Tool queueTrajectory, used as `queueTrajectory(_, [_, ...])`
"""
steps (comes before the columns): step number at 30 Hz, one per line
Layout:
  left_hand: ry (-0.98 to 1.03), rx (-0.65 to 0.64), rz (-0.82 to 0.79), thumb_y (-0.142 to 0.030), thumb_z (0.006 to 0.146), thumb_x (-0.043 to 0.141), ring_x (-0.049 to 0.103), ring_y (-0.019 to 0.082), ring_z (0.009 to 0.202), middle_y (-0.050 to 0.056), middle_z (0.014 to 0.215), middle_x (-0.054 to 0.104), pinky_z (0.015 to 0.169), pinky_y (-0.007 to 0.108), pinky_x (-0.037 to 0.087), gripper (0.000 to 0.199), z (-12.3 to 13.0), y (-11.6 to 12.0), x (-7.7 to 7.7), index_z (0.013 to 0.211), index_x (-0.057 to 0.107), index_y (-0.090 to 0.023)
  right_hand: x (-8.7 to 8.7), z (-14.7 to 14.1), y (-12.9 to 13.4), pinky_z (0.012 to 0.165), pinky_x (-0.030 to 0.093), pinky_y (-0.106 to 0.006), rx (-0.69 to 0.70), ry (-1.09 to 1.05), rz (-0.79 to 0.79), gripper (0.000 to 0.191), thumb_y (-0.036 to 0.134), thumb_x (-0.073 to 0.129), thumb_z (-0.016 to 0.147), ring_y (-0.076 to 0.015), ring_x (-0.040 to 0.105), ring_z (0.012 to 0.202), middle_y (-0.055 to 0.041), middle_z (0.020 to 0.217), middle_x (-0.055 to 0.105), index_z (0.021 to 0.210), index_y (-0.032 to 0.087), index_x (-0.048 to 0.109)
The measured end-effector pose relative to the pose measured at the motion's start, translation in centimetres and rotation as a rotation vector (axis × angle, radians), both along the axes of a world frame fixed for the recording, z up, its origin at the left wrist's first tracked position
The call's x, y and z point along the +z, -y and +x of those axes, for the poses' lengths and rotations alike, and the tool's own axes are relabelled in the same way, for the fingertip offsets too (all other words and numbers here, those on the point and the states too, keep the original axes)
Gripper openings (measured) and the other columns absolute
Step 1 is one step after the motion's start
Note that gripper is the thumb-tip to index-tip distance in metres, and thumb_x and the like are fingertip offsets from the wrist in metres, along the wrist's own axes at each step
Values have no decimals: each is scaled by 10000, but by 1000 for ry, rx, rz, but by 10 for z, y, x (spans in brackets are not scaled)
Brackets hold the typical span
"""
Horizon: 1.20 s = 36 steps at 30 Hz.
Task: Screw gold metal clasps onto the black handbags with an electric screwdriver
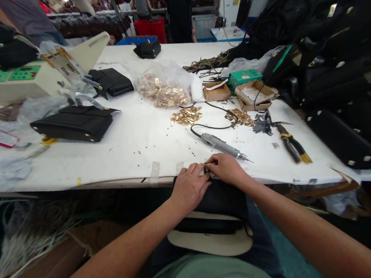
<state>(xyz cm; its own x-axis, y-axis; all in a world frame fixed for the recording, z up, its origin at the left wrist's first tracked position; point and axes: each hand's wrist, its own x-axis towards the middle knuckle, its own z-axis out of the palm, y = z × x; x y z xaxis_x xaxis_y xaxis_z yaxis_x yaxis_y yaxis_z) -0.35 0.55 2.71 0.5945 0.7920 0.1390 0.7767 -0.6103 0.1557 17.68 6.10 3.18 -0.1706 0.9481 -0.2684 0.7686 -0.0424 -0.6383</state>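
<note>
A black bag (224, 198) rests on the lap against the table's front edge, its cream-lined flap (210, 243) hanging open toward me. My left hand (190, 185) is closed over the bag's far edge, fingers bent on it. Beside it, my right hand (225, 168) pinches at the same edge; a small dark piece shows between the two hands, too little to name. Just beyond the hands lies a grey electric screwdriver (219, 145), bit pointing right. Farther back are two piles of gold metal fittings, the left pile (187, 115) and the right pile (239, 117).
Black-and-yellow pliers (292, 144) lie at right, near small cardboard boxes (254, 94). A plastic bag of gold fittings (164, 87) sits mid-table. Black bags (76, 122) and a pale machine (24, 81) stand left. More black bags pile up at right. People stand behind the table.
</note>
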Motion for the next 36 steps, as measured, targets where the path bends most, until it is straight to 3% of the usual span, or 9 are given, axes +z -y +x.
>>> queueTrajectory(5, [-30,-22,-23,-320,1009,560,555,273,1202,79,1375,621,864,452,482,221,0,-1,2,1178,666,-224,-11,5,0,679,415,-265,-15,6,58,232,294,688,862,-169,639,758,-27,854,742,1058,172,709])
queueTrajectory(11, [-59,-37,-55,-310,998,575,566,277,1208,91,1403,619,851,451,498,239,-1,-3,11,1202,661,-220,-6,8,4,639,400,-254,88,-43,28,163,198,666,816,-154,610,712,-6,801,717,971,192,717])
queueTrajectory(19, [-15,-52,-102,-285,986,599,535,286,1294,66,1443,613,941,484,499,329,-7,-5,2,1312,611,-238,-11,6,11,675,413,-262,42,-53,65,193,203,632,834,-161,619,754,-19,866,725,994,209,738])
queueTrajectory(23, [-44,-73,-97,-261,983,589,538,296,1307,67,1467,597,943,486,510,345,-7,-7,7,1327,615,-246,-11,6,10,666,404,-259,24,-53,64,215,198,639,810,-158,619,748,-16,856,726,998,213,743])
queueTrajectory(27, [-69,-88,-40,-234,965,593,577,303,1265,73,1459,605,917,479,531,362,-6,-8,8,1324,640,-259,-8,4,11,674,402,-257,-3,-64,106,224,204,645,795,-160,627,770,-16,879,735,990,225,753])
queueTrajectory(31, [-44,-69,75,-237,947,594,606,309,1241,61,1410,649,892,474,551,364,-6,-10,-2,1302,667,-264,-9,4,13,705,422,-261,-41,-127,153,224,225,662,790,-169,636,795,-22,903,736,986,230,769])
queueTrajectory(36, [-29,-105,222,-238,932,586,644,297,1198,46,1375,677,835,433,579,344,-9,-10,-11,1253,702,-273,-1,19,16,626,442,-228,-126,-457,38,240,276,692,802,-146,622,703,-8,785,708,1010,183,766])
